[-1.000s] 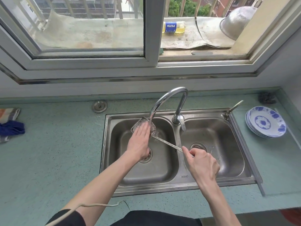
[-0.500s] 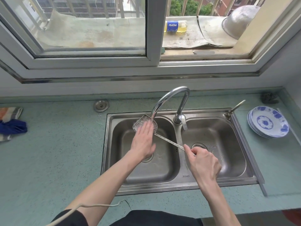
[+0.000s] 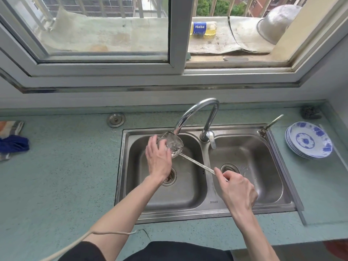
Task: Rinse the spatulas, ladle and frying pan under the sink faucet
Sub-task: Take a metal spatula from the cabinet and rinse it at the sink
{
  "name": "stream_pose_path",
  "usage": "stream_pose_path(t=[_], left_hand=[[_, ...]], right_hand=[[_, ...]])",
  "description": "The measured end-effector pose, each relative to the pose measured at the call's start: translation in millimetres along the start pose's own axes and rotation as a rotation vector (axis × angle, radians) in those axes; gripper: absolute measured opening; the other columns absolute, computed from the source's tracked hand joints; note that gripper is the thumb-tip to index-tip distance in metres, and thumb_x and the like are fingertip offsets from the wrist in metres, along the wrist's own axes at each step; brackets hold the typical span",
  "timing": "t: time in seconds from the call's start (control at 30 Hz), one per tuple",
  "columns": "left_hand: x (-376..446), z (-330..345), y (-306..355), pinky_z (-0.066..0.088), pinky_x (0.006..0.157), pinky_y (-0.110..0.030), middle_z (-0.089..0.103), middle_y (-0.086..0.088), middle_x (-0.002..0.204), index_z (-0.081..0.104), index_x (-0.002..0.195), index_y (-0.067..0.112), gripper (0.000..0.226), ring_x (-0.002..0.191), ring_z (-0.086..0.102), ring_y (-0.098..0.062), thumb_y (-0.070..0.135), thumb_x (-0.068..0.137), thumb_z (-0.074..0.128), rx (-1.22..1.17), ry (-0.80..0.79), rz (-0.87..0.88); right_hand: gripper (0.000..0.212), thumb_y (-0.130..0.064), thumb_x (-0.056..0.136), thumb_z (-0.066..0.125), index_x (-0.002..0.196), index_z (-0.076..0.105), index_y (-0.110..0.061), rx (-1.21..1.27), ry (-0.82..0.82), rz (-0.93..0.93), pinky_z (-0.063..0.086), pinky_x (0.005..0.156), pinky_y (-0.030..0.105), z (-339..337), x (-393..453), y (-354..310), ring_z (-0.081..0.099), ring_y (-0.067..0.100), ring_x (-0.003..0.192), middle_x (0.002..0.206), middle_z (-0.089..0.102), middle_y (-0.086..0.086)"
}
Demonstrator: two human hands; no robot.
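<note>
- Fingers of the left hand (image 3: pixel 159 159) lie straight against the left side of the spatula (image 3: pixel 174 146) blade, rubbing not gripping; fingers of the right hand (image 3: pixel 236 187) pinch the handle end, right of the faucet (image 3: pixel 197 113).
- Since a second ago the left hand has slid off the top of the blade to its left edge, so the blade now shows bare under the faucet's stream, over the left basin of the sink (image 3: pixel 131 130).
- I judge this spatula's rinse well along, with the other utensils yet to come.
- Count: one spatula in view; no ladle or pan visible; one faucet; two basins.
- Right of the faucet, on the table (image 3: pixel 66 176): one stack of plates (image 3: pixel 308 140).
</note>
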State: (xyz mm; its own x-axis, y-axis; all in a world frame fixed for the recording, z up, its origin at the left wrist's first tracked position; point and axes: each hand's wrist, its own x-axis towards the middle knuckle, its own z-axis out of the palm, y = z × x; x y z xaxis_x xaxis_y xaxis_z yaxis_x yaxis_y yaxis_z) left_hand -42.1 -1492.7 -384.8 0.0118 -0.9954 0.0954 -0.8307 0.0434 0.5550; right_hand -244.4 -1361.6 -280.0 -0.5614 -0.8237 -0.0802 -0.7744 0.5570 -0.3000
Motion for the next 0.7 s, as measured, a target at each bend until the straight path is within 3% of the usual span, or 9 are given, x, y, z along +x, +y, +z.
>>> stream_pose_path(t=[0.1,0.2,0.23,0.37,0.43,0.5,0.6,0.7], left_hand=[[16,-9,4,0.038,0.104,-0.028,0.047,-0.003,0.143,0.044,0.143,0.017,0.054,0.126,0.048,-0.017,0.020,0.093,0.067,-0.440,-0.037,-0.303],[29,-8,4,0.055,0.086,-0.037,0.073,-0.001,0.101,0.067,0.109,0.014,0.024,0.091,0.068,-0.018,0.022,0.088,0.075,-0.675,-0.003,-0.484],[30,-7,4,0.057,0.081,-0.039,0.074,-0.003,0.090,0.069,0.096,0.012,0.016,0.081,0.066,-0.017,0.026,0.090,0.073,-0.702,0.030,-0.510],[32,-4,3,0.042,0.061,-0.035,0.063,-0.005,0.068,0.058,0.070,0.010,0.044,0.064,0.049,-0.019,0.038,0.104,0.055,-0.699,0.122,-0.574],[35,-3,6,0.042,0.058,-0.030,0.061,0.001,0.068,0.060,0.073,0.013,0.037,0.066,0.051,-0.018,0.030,0.105,0.054,-0.719,0.061,-0.581],[34,-6,12,0.050,0.057,-0.017,0.070,-0.001,0.081,0.069,0.096,0.008,0.008,0.072,0.063,-0.017,0.011,0.099,0.062,-0.894,-0.055,-0.613],[31,-9,25,0.062,0.062,-0.025,0.072,-0.016,0.095,0.063,0.105,-0.001,0.017,0.073,0.073,-0.022,-0.013,0.092,0.062,-1.288,-0.256,-0.772],[34,-11,33,0.064,0.059,-0.029,0.071,-0.025,0.096,0.056,0.111,-0.008,0.012,0.069,0.077,-0.029,-0.003,0.100,0.058,-1.418,-0.259,-0.906]], right_hand=[[0.059,-0.071,0.094,0.050,0.067,0.067,-0.020,0.057,0.009,-0.005,0.036,0.057,0.032,1,-2,4,0.066,0.038,0.070,0.061,0.065,0.003],[0.059,-0.070,0.094,0.051,0.067,0.067,-0.019,0.077,0.009,0.002,0.036,0.057,0.033,0,-2,3,0.064,0.036,0.068,0.057,0.057,0.000],[0.059,-0.070,0.094,0.052,0.067,0.067,-0.020,0.079,0.009,0.002,0.036,0.057,0.033,0,-1,3,0.064,0.036,0.069,0.056,0.056,0.000],[0.058,-0.071,0.094,0.051,0.069,0.069,-0.022,0.064,0.019,-0.010,0.037,0.059,0.035,-1,5,3,0.065,0.037,0.072,0.060,0.061,0.003],[0.055,-0.070,0.094,0.052,0.074,0.073,-0.024,0.050,0.042,-0.011,0.038,0.060,0.034,0,8,2,0.067,0.038,0.076,0.067,0.069,0.006],[0.053,-0.069,0.095,0.053,0.077,0.075,-0.024,0.045,0.063,-0.008,0.038,0.061,0.033,0,10,2,0.069,0.038,0.078,0.071,0.072,0.008],[0.053,-0.066,0.096,0.053,0.078,0.074,-0.021,0.079,0.046,0.008,0.036,0.062,0.034,-1,12,0,0.068,0.039,0.079,0.071,0.071,0.008],[0.055,-0.067,0.096,0.053,0.074,0.071,-0.020,0.083,0.023,0.032,0.036,0.061,0.034,2,12,-3,0.066,0.039,0.077,0.061,0.060,0.005]])
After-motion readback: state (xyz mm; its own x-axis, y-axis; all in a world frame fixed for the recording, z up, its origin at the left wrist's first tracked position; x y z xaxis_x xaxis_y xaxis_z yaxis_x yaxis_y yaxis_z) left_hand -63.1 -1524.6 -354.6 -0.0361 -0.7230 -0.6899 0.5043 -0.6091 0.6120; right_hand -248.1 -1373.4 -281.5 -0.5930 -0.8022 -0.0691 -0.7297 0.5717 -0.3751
